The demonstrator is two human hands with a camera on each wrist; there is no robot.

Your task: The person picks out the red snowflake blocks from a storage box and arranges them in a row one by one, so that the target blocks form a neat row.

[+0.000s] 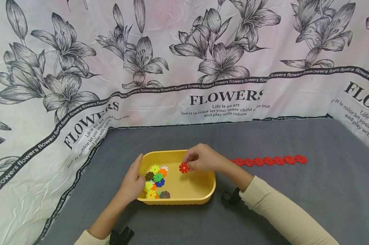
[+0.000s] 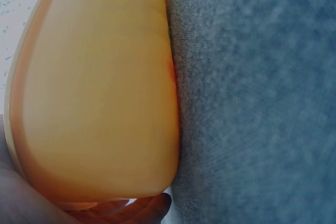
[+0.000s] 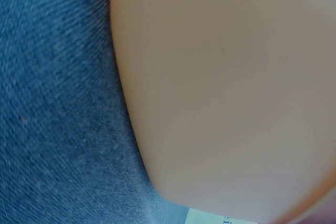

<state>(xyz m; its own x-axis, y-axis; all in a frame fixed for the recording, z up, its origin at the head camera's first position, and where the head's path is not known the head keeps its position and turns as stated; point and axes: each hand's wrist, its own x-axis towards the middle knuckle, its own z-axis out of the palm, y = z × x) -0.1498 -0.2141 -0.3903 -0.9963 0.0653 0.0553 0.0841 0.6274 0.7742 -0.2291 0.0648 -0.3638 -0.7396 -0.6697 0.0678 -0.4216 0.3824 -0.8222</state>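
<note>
A yellow plastic tray stands on the grey cloth, with several colored snowflake discs gathered in its left part. My left hand grips the tray's left end, thumb at the rim; in the left wrist view its fingers curl round the outside of that end. Over the tray's right half, my right hand pinches a red snowflake disc between thumb and fingers. The right wrist view shows only the tray's outer wall and cloth, with that hand's fingers out of sight.
Right of the tray, a chain of several red snowflake discs extends across the grey tabletop, its left end hidden behind my right forearm. A flower-printed curtain hangs behind the table and along its sides.
</note>
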